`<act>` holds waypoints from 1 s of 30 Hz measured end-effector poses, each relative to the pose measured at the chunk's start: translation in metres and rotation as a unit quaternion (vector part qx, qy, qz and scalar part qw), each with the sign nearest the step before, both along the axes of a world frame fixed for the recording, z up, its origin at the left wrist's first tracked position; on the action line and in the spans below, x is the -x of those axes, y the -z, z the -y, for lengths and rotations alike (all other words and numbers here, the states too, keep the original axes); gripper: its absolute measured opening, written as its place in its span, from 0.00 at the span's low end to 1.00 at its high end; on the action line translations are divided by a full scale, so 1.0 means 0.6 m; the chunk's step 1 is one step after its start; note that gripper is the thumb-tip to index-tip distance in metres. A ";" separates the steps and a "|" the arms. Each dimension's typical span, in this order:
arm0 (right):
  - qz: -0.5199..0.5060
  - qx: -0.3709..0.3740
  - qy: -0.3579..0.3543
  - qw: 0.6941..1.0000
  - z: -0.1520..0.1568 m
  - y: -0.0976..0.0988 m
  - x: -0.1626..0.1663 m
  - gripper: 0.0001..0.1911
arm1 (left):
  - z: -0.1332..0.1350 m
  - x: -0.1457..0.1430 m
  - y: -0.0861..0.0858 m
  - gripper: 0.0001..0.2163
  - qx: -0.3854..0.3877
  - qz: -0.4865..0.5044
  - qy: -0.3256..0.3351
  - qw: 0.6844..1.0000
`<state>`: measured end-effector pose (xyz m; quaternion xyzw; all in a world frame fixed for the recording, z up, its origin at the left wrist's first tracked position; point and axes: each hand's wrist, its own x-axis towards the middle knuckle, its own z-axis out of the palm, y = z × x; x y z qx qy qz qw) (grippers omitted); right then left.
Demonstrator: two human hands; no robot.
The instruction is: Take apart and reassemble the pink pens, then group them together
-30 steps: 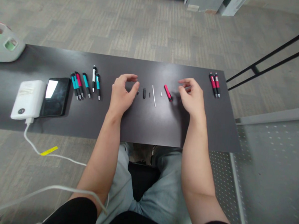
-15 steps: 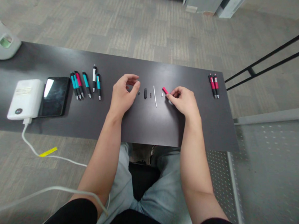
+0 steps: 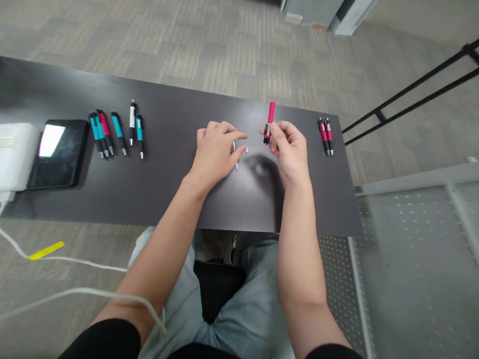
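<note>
My right hand [image 3: 291, 150] pinches a red pen barrel [image 3: 271, 111], held upright above the table with its black and silver end downward. My left hand [image 3: 217, 151] is palm down, with thumb and forefinger apart and nothing between them. Under its fingers lies a thin metal pen refill [image 3: 236, 166], partly covered. A small silver pen tip [image 3: 246, 149] rests on the table just beside the left thumb. The black grip and the other small parts are hidden behind the left hand.
Several pens [image 3: 117, 133] with teal, red and white barrels lie at the left. Two red pens [image 3: 326, 136] lie near the right edge of the dark table [image 3: 162, 197]. A black phone [image 3: 60, 156] and a white power bank [image 3: 8, 154] with a cable [image 3: 13, 242] sit far left.
My right hand has lifted the red barrel and turned it upright. My left hand has moved right, over the small parts and the refill. The view has shifted to the right.
</note>
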<state>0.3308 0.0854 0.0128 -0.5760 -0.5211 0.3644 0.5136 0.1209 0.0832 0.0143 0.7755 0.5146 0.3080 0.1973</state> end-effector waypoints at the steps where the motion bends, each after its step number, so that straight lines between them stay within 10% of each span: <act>1: -0.003 -0.003 -0.003 1.000 0.000 -0.001 0.000 0.33 | 0.000 -0.009 0.007 0.09 0.000 0.012 0.005 1.000; 10: 0.064 -0.004 -0.021 0.998 -0.002 -0.016 -0.006 0.40 | -0.023 -0.020 0.068 0.12 -0.015 0.169 0.041 0.985; 19: 0.034 -0.027 0.002 0.999 -0.001 -0.003 -0.012 0.33 | -0.026 -0.007 0.034 0.11 0.033 0.302 -0.011 0.953; 30: 0.130 -0.053 -0.160 0.977 0.030 -0.018 0.010 0.10 | -0.039 0.036 0.026 0.20 0.080 0.507 -0.049 0.857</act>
